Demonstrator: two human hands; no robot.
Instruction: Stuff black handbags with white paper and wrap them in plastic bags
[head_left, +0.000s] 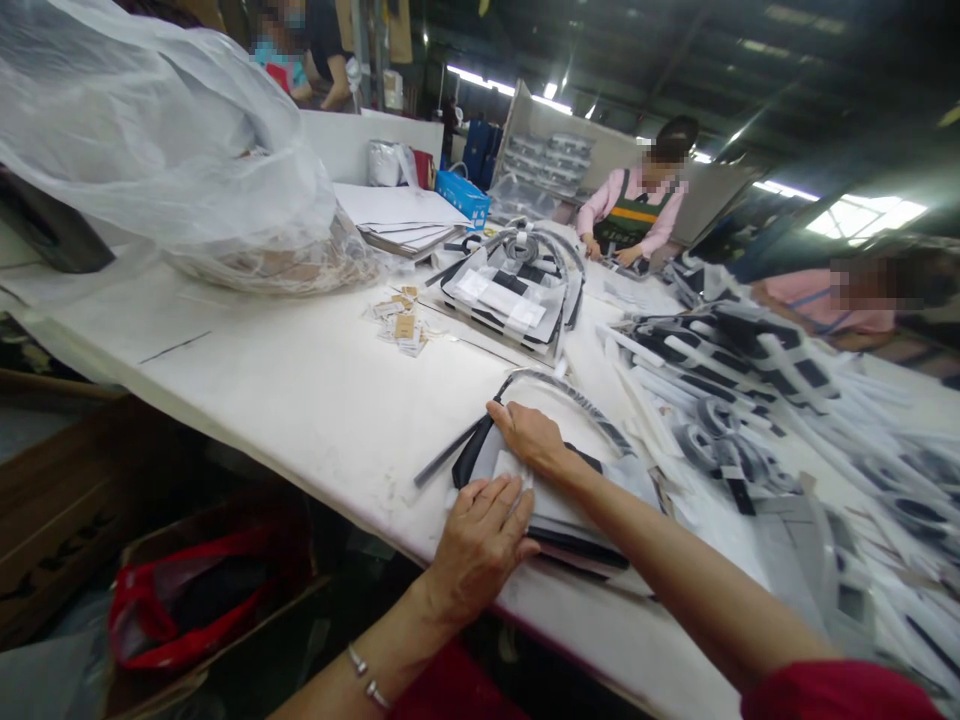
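A black handbag (576,540) wrapped in white paper and film lies on the table close to its front edge. Its wrapped handle (592,408) arches out on the far side, and a grey strap end (450,450) sticks out to the left. My left hand (484,530), with a metal bracelet at the wrist, rests on the near left part of the wrapping, fingers laid out flat. Just beyond it my right hand (531,436) reaches across the bag, its fingers bent against the upper left edge. Those fingertips are partly hidden.
Another wrapped bag (502,290) lies farther back, beside small tags (405,328). A plastic-covered bundle (247,170) fills the left. Wrapped bags and straps (735,380) pile up right. A co-worker (637,200) stands across the table. A red bag (142,610) sits below the edge.
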